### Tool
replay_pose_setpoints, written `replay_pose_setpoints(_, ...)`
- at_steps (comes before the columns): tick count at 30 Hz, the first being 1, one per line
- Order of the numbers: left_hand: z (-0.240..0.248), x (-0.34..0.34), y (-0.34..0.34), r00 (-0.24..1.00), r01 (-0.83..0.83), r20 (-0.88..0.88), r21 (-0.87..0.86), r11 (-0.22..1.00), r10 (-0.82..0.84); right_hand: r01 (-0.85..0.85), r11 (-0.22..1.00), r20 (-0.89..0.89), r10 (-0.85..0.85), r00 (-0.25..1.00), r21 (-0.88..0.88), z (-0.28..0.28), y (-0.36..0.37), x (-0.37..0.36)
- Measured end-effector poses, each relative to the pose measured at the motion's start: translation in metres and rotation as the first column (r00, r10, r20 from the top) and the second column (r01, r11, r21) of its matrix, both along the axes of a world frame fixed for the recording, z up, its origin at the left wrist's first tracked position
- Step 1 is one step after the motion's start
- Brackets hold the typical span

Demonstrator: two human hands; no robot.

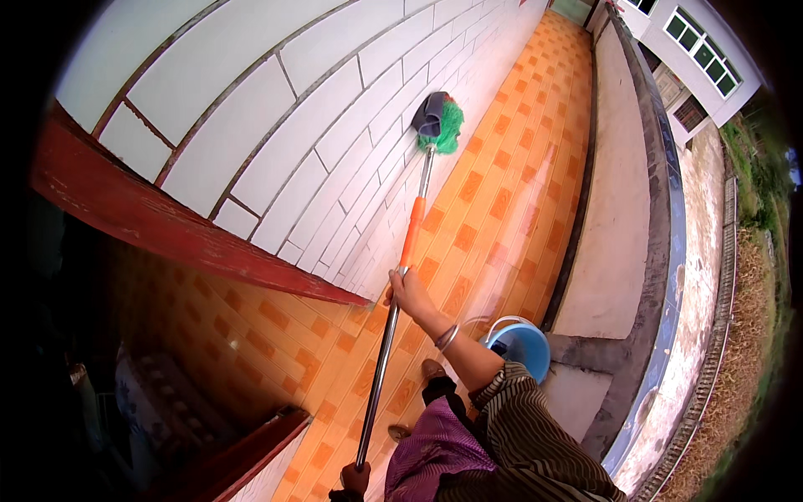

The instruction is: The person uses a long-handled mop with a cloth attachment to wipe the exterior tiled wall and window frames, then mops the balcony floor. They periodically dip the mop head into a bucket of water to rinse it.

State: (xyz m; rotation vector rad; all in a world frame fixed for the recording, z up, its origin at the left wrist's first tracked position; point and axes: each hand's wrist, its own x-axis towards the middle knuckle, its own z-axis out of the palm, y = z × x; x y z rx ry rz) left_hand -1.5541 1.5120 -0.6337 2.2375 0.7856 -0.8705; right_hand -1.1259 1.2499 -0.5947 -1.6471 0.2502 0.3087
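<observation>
Lower right of centre, a blue bucket stands beside a low wall. Left hand and right hand both clasp the mop, orange-and-silver-handled, its green shaggy head and dark cloth at upper centre by the white wall.

Mop, 1, long-handled. Pole: shiny silver-grey, with 1 orange sleeve below the head. Head: shaggy green fringe; 1 dark blue-grey cloth bunched against its left side. Pose: slanted, head uppermost in view, at the white block-patterned wall; contact unclear.
</observation>
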Motion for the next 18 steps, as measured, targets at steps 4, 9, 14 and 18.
replay_pose_setpoints(4, 0.005, 0.095, -0.046, 0.957, -0.018, 0.287, -0.11, 0.994, 0.049, 0.221, 0.975, -0.029, -0.22, 0.975, 0.013, 0.016, -0.053, 0.087)
replay_pose_setpoints(9, 0.01, 0.059, -0.049, 0.938, -0.025, 0.345, 0.019, 1.0, 0.017, 0.173, 0.967, -0.065, -0.164, 0.984, 0.188, 0.01, -0.042, 0.036)
replay_pose_setpoints(14, 0.014, 0.003, -0.015, 0.975, -0.021, 0.222, 0.1, 0.995, -0.002, 0.211, 0.947, -0.141, -0.181, 0.973, 0.243, 0.003, -0.037, -0.052)
replay_pose_setpoints(18, 0.021, -0.058, 0.002, 0.991, 0.025, 0.132, 0.08, 0.996, -0.036, 0.263, 0.899, -0.209, -0.199, 0.958, 0.351, -0.004, -0.03, -0.125)
